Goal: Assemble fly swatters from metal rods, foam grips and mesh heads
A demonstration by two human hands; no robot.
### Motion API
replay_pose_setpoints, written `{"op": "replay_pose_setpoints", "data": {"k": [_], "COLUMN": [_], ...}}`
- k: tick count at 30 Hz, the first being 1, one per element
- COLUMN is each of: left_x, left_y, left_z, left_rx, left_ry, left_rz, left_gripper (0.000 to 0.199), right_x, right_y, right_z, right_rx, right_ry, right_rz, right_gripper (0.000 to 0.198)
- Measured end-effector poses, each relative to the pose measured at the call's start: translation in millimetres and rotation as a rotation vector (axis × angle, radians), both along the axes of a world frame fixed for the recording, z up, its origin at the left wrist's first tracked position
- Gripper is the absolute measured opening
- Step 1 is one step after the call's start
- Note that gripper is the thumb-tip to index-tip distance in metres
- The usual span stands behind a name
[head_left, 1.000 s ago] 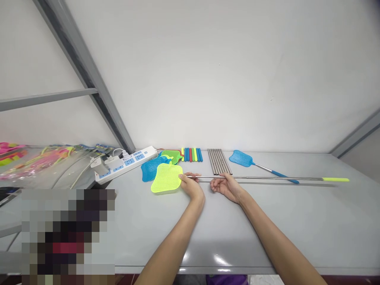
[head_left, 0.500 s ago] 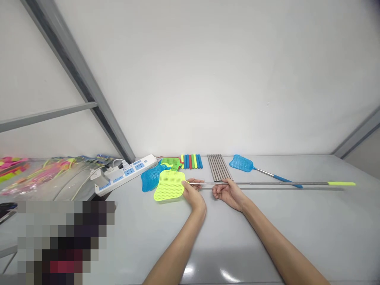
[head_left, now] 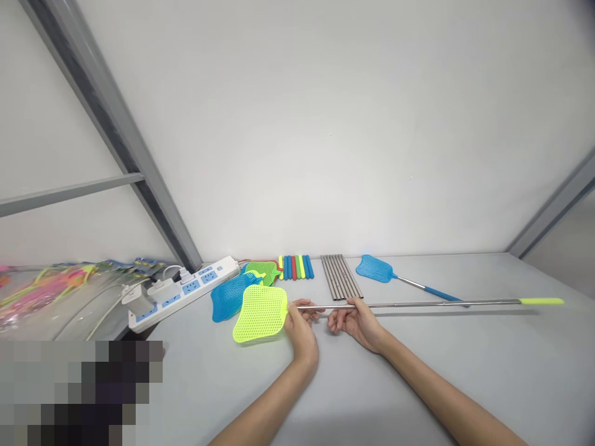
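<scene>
A yellow fly swatter (head_left: 261, 313) with a long, extended metal rod and a yellow grip at its far right end lies across both my hands. My left hand (head_left: 301, 328) is closed on the rod just beside the perforated head. Farther along, my right hand (head_left: 357, 325) pinches the rod between thumb and fingers, its other fingers curled below. Behind my right hand lies a row of bare metal rods (head_left: 341, 277). A blue fly swatter (head_left: 375, 269) with a shorter rod and blue grip rests to the right of them.
Coloured grips (head_left: 296, 267) stand in a row near the wall. Blue swatter heads (head_left: 232, 296) and a green one (head_left: 263, 272) overlap at left. Beside them runs a white power strip (head_left: 186, 293) with plugs. Plastic-bagged items (head_left: 60, 291) lie far left.
The view has tilted up slightly, so the table's things appear lower. Both hands keep their hold on the yellow swatter, whose head looks slightly more tilted.
</scene>
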State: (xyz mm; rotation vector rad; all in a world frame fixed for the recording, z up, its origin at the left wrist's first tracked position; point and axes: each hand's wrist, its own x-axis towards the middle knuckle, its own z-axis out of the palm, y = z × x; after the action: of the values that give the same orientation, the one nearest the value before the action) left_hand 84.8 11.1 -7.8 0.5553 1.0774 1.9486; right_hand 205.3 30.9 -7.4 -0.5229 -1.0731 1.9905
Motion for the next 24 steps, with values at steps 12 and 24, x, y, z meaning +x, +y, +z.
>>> {"op": "replay_pose_setpoints", "data": {"k": [12, 24], "left_x": [0.0, -6.1], "left_y": [-3.7, -11.6], "left_z": [0.9, 10.5], "left_rx": [-0.034, -0.061], "left_ry": [-0.033, 0.010], "left_rz": [-0.009, 0.084], "left_gripper": [0.032, 0.034], "right_x": [-13.6, -37.7], "right_y": [1.4, 4.0], "right_z": [5.9, 3.7], "right_rx": [-0.047, -0.123], "right_ry": [-0.011, 0.030], "right_rz": [0.054, 0.076], "right_gripper": [0.054, 0.049]}}
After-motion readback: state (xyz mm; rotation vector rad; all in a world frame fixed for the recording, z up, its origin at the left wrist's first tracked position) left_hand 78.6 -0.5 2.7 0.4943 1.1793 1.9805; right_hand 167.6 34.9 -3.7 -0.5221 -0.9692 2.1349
